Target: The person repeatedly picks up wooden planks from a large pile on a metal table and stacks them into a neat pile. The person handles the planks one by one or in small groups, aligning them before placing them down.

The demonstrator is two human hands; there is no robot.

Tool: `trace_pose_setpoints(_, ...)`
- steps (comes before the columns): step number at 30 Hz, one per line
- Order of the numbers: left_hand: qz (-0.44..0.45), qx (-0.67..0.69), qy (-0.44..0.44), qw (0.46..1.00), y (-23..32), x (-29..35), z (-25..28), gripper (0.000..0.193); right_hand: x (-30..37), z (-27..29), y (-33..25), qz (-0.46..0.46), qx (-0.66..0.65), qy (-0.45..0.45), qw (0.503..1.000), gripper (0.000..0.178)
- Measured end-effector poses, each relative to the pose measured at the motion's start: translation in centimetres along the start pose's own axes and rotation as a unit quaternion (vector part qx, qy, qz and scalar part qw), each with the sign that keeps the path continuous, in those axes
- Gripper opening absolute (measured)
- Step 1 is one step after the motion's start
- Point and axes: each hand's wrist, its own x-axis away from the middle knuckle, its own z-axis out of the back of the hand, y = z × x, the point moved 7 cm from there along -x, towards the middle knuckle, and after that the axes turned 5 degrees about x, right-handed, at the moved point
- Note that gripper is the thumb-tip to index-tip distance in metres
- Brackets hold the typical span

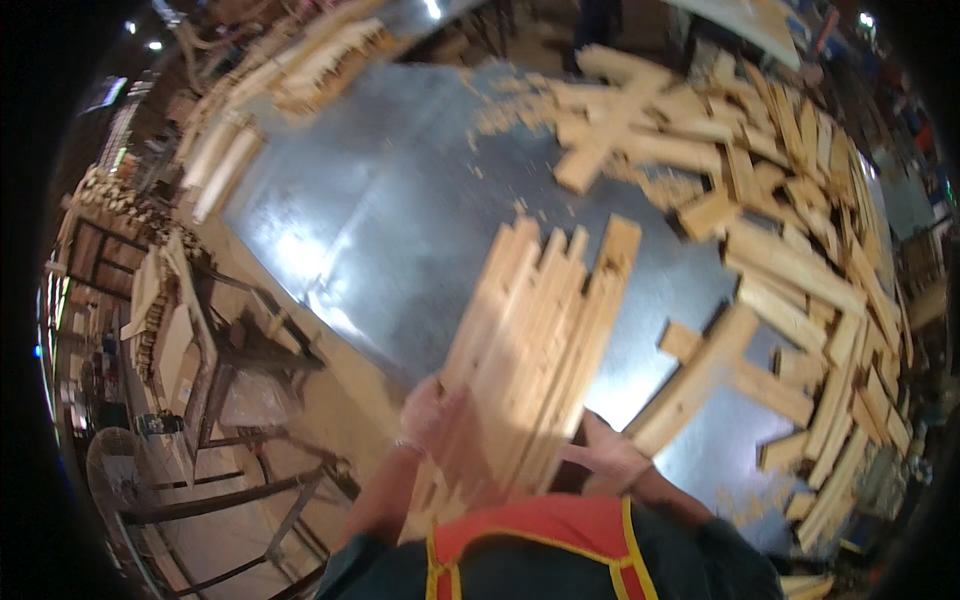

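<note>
- Big shiny metal bench [390,180] takes up most of the view
- Messy heap of wood offcuts [800,300] all down its right side
- Bundle of pale wooden strips [525,330] at the near edge, far ends pretty uneven
- Left hand [428,412] half-curled, gripping the bundle's left side; right hand [612,458] partly closed on the right side, some fingers hidden
- Wood shavings [505,112] scattered toward the far edge

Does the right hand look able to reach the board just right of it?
Probably yes: nothing visible separates the right hand from the board, though that hand seems busy with strips.
</note>
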Motion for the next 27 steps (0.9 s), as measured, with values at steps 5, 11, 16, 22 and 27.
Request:
trace_pose_setpoints(5, 0.006, 0.002, -0.079, 0.997, 2.7, -3.5, 2.6, 0.085, -4.1, 4.8, -0.5, -0.097, -0.004, 0.064, 0.993, 0.123)
trace_pose_setpoints(11, 0.065, -0.017, -0.117, 0.991, 3.8, -7.5, 4.2, 0.088, -8.6, 2.7, -0.9, -0.131, 0.044, 0.056, 0.989, 0.116)
trace_pose_setpoints(16, -0.040, 0.074, -0.133, 0.988, 0.4, -13.2, 8.1, 0.087, -12.5, 0.7, -7.2, -0.146, -0.007, 0.082, 0.986, 0.109)
trace_pose_setpoints(22, 0.006, 0.090, -0.122, 0.988, -12.8, -24.8, 14.7, 0.084, -24.4, -1.9, -15.0, -0.062, 0.067, 0.059, 0.994, 0.087)
trace_pose_setpoints(27, -0.016, -0.018, -0.197, 0.980, -8.6, -26.2, 20.9, 0.094, -29.5, -2.3, -17.4, -0.092, -0.047, 0.018, 0.994, 0.075)
